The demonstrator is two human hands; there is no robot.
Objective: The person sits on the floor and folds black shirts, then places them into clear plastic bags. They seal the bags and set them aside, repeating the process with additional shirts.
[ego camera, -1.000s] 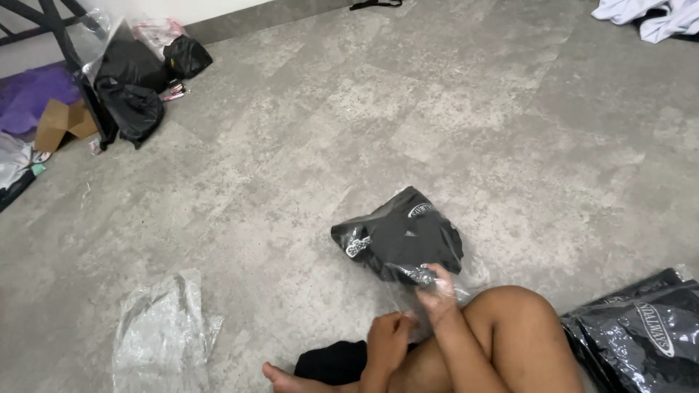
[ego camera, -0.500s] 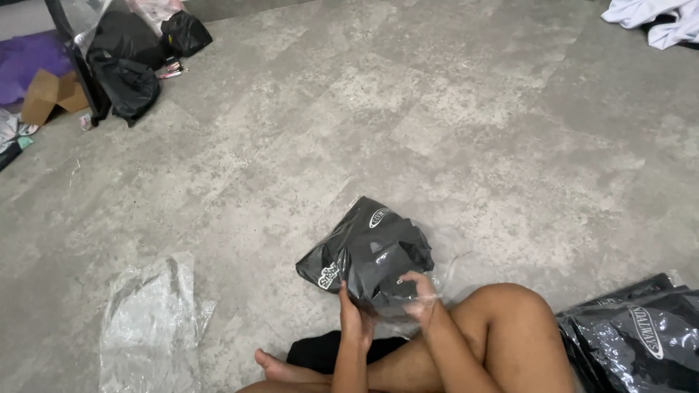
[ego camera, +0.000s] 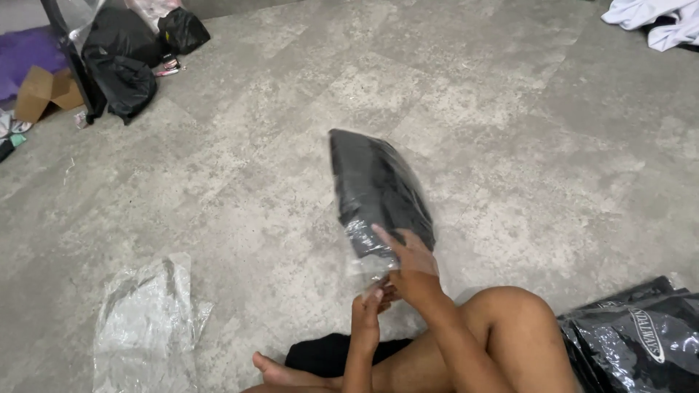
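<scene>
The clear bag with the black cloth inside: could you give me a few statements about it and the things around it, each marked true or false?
1. Both hands, left hand and right hand, hold the clear bag at its lower end. True.
2. The bag lies flat on the floor. False: it is lifted and stands up from the hands.
3. An empty clear plastic bag lies on the floor at the left. True.
4. The cardboard box sits beside the person's knee. False: it is at the far left edge.

grey stone floor [ego camera: 510,131] with empty clear bag [ego camera: 145,327], black packets [ego camera: 641,342]
</scene>
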